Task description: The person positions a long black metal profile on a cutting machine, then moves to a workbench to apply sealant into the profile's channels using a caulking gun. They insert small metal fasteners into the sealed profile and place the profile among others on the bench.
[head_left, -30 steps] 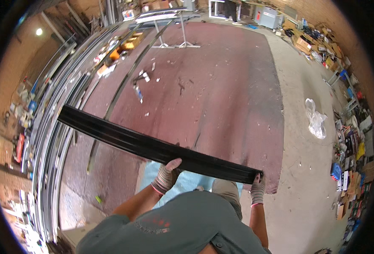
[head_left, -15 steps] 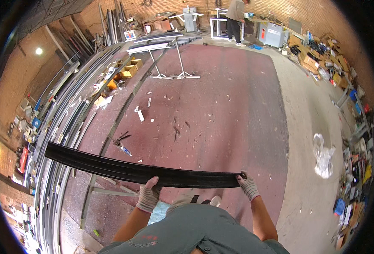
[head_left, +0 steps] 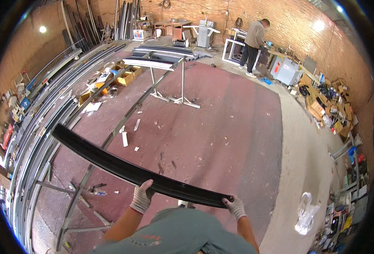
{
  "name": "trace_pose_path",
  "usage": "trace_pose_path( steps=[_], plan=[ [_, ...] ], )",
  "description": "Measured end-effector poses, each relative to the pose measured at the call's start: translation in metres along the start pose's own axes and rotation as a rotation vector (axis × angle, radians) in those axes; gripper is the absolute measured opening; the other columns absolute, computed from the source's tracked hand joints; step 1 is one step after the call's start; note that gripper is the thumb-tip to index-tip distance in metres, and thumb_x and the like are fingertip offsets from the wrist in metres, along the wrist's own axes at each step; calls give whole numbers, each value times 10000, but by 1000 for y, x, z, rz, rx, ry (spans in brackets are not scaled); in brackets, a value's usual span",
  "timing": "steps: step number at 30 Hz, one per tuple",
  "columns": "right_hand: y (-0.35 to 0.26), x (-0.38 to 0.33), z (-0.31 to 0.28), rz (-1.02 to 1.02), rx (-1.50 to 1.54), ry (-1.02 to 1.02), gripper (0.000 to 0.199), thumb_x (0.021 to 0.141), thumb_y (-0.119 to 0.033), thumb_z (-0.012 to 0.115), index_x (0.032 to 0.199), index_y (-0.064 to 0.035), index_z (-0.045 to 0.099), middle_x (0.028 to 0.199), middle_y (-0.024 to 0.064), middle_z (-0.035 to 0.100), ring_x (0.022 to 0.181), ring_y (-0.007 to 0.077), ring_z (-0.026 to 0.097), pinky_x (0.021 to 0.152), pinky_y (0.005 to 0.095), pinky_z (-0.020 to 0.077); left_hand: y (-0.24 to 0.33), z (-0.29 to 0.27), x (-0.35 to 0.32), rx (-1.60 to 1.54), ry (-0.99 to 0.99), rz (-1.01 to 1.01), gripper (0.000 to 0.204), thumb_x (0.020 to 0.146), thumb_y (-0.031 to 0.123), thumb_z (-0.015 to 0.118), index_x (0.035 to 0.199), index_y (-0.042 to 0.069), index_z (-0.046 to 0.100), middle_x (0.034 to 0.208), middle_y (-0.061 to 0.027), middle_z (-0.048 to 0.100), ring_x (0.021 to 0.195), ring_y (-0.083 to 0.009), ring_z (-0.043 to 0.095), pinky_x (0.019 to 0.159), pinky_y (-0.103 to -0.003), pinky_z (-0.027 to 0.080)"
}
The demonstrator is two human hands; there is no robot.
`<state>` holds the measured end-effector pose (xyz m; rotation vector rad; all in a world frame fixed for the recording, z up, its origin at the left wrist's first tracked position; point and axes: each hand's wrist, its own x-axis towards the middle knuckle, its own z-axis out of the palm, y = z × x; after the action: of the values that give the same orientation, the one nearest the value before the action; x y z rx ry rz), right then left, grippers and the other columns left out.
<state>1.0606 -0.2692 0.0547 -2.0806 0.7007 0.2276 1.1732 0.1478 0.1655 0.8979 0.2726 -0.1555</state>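
Holding a long black profile (head_left: 123, 167) in front of the waist, both gloved hands are closed on it: the left hand (head_left: 142, 197) clasps the near edge around mid-length, thumb on top, while the right hand (head_left: 235, 206) grips the right end. The spacing looks meant for balance: the left part juts out unsupported, so the left hand probably bears most of the weight and the right steadies the end. Below, a metal rail (head_left: 74, 203) stretches away at a slant. On the right, a crumpled plastic bag (head_left: 307, 213) lies on the pale floor. Along the left, long profiles (head_left: 43, 122) lie side by side, presumably because their length suits that wall. Farther off, a metal stand (head_left: 183, 80) carries more profiles, likely to keep them off the floor, near yellow boxes (head_left: 125, 79). Farthest, a co-worker (head_left: 252, 42) stands beside a white frame (head_left: 227, 51).
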Motion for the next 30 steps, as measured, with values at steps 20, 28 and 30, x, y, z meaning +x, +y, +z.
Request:
trace_pose_path(
  steps=[20, 28, 30],
  plan=[
    [-211, 514, -103, -187, 212, 158, 342, 855, -184, 810, 1131, -27, 681, 901, 66, 712, 846, 166, 656, 809, 308, 544, 30, 261, 507, -2, 41, 14, 316, 838, 178, 782, 1103, 56, 662, 1029, -41, 691, 951, -232, 689, 873, -389, 586],
    [-301, 751, -115, -341, 377, 54, 450, 945, 19, 662, 1374, -13, 528, 1214, 75, 621, 1029, 176, 592, 935, 290, 495, 56, 311, 675, 0, 48, 105, 345, 836, 175, 809, 1118, 22, 682, 1051, -59, 710, 980, -203, 680, 870, -368, 568],
    [-335, 797, -108, -349, 511, 94, 471, 969, 35, 625, 1417, -17, 488, 1261, 94, 593, 1085, 181, 574, 962, 286, 483, 72, 329, 726, 9, -1, 81, 345, 843, 174, 793, 1140, 43, 678, 1053, -50, 706, 978, -193, 676, 883, -358, 568]
  ],
)
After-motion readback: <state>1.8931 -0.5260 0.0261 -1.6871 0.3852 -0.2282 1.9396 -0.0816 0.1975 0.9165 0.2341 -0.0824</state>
